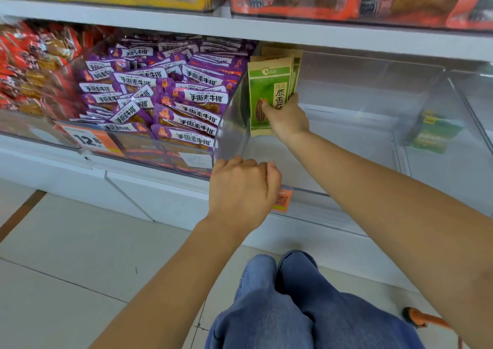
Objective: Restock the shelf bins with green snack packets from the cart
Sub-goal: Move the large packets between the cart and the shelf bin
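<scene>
Several green snack packets [269, 90] stand upright against the left wall of a clear shelf bin [360, 124]. My right hand [286, 118] reaches into the bin and grips the packets, thumb on the front one. My left hand [241, 188] curls its fingers over the bin's front rim near its left corner. The rest of this bin's floor is bare.
A bin of purple snack packets [165, 95] sits directly left, with red and orange packets [32, 63] further left. A green packet shape [433, 132] shows through the bin's right wall. Boxed goods fill the shelf above. An orange cart handle [424, 319] is at bottom right, beside my knees.
</scene>
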Demonstrator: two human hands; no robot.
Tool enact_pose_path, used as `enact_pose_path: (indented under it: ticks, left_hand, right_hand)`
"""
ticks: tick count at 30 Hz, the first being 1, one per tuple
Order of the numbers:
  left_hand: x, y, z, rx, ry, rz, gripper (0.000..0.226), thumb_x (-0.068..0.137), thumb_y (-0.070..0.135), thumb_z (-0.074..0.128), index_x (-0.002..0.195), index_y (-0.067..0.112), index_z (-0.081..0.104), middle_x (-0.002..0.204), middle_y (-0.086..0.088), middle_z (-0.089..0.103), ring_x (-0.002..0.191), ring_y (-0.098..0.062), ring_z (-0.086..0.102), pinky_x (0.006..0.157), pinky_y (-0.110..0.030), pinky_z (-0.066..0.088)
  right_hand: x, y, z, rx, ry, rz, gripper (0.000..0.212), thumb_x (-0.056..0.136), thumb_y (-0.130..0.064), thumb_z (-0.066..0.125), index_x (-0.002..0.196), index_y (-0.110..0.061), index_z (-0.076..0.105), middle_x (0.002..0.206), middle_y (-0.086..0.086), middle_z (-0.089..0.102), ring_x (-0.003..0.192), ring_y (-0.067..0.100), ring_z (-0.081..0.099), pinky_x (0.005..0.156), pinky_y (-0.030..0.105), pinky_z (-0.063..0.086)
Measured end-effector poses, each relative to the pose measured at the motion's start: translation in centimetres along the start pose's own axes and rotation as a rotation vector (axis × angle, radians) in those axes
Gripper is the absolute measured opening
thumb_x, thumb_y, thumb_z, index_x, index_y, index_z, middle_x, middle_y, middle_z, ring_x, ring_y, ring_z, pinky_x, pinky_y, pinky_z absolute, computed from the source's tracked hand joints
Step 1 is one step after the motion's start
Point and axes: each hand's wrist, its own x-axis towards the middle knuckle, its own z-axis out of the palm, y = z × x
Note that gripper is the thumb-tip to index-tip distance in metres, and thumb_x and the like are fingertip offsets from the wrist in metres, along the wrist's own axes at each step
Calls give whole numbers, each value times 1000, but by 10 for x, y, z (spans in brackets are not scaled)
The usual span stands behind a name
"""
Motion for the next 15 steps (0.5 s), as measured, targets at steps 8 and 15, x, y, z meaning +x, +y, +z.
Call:
enact_pose_path:
  ticks: [8,15]
  left_hand:
    - [1,-1,-6,-38,-152,-6,44,94,30,33,56,17,51,52,-6,58,49,-29,52,57,-30,32]
    - [8,67,-39,-257,-195,27,45,93,38,34,105,11,68,89,-11,71,84,-36,61,73,-42,48]
  right_hand:
    - [-20,6,-34,75,-103,89,85,93,-39,57,152,-8,5,151,10,35,135,28,38,103,33,36]
    - [-127,7,-141,15,-190,-54,65,89,-38,62,144,-18,35,127,4,56,102,21,64,93,38,51]
